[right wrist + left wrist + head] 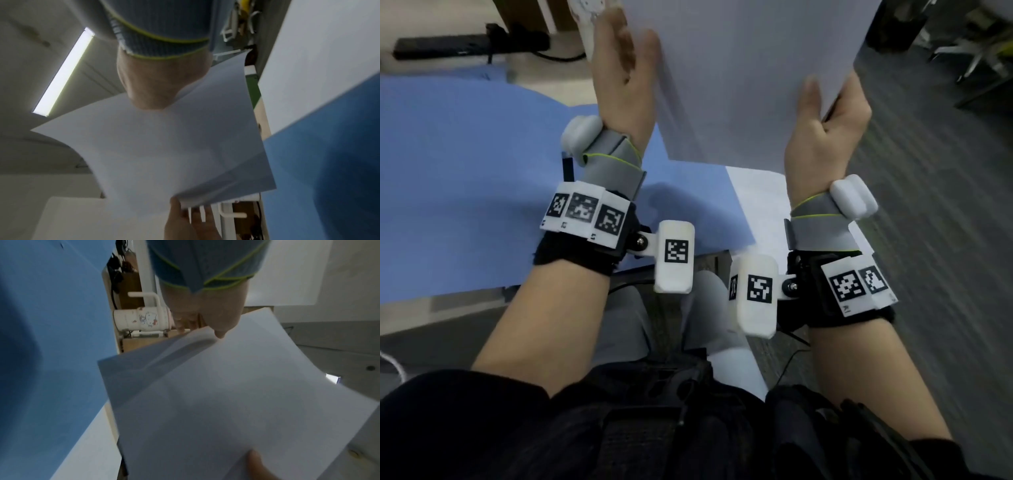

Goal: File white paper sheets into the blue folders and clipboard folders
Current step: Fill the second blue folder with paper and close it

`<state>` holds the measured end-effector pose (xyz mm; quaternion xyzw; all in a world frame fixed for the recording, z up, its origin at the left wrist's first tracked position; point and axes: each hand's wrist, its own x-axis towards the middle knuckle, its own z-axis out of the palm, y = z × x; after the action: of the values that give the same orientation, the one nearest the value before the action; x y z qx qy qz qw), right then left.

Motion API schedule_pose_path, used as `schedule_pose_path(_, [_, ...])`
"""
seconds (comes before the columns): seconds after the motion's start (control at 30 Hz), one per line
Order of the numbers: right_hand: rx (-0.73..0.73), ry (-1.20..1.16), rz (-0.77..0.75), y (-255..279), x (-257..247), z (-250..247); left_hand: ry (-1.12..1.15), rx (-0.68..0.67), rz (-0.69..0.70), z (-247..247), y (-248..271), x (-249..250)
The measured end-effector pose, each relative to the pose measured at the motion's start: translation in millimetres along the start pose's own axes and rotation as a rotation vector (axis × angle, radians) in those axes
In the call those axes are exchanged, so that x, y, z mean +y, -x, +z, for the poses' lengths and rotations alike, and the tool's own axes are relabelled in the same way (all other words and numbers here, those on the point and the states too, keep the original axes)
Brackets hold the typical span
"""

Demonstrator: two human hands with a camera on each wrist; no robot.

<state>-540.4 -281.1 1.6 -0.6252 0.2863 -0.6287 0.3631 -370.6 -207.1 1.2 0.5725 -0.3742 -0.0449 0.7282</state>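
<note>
Surrounding items: blue folder [465, 178] flat on table [421, 318], white sheet [760, 202] at its right edge, cartoon mug [141, 319] beyond. Paper sheets [739, 78] raised upright btwn both hands, blocking view ahead. Left hand [619, 68] pinches left edge, fingers behind; right hand [825, 126] grips lower right corner, thumb on front.

Dark grey striped carpet floor [945, 212] at right, a light wood-topped surface [541, 73] beyond with a black power strip [465, 42] and cable, a white cartoon-cat mug [141, 319] on the wood, pale ceiling with 1 lit strip light [63, 71], white metal frames [969, 51] far right.
</note>
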Motion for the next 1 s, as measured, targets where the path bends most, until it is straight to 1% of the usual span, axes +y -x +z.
schedule_pose_path(0.07, [-0.082, -0.080, 0.133, 4, 4, 10, -0.023, 0.021, 0.045, -16, -1, 2])
schedule_pose_path(0.1, [-0.132, -0.080, 0.207, 6, 8, 14, -0.027, 0.027, 0.028, -22, 0, 0])
schedule_pose_path(0.2, [-0.276, -0.083, 0.436, 15, 20, 23, -0.055, 0.047, -0.095, -38, 7, -9])
schedule_pose_path(0.27, [-0.290, -0.105, 0.505, 21, 24, 26, -0.078, 0.012, -0.168, -43, 13, -13])
schedule_pose_path(0.3, [-0.273, -0.126, 0.513, 22, 25, 27, -0.078, -0.002, -0.186, -43, 14, -12])
schedule_pose_path(0.37, [-0.242, -0.183, 0.496, 23, 22, 32, -0.094, 0.022, -0.181, -44, 13, -7])
schedule_pose_path(0.43, [-0.227, -0.221, 0.472, 20, 20, 35, -0.046, 0.058, -0.200, -44, 9, -1])
schedule_pose_path(0.5, [-0.228, -0.237, 0.485, 21, 21, 36, -0.027, 0.043, -0.180, -45, 11, 2])
schedule_pose_path(0.53, [-0.235, -0.228, 0.498, 22, 23, 37, -0.021, 0.030, -0.174, -46, 13, -3])
schedule_pose_path(0.57, [-0.244, -0.210, 0.511, 24, 25, 38, -0.026, 0.032, -0.200, -46, 16, -6])
schedule_pose_path(0.67, [-0.235, -0.170, 0.539, 29, 25, 43, -0.048, 0.087, -0.287, -41, 18, -5])
schedule_pose_path(0.8, [-0.174, -0.213, 0.492, 22, 23, 50, -0.079, 0.110, -0.302, -43, 9, 1])
schedule_pose_path(0.9, [-0.201, -0.194, 0.494, 25, 27, 53, -0.073, 0.110, -0.282, -49, 14, -9])
schedule_pose_path(0.97, [-0.195, -0.167, 0.507, 30, 27, 56, -0.060, 0.085, -0.308, -53, 17, -16])
schedule_pose_path(1.0, [-0.187, -0.155, 0.484, 29, 27, 59, -0.052, 0.082, -0.322, -54, 17, -17])
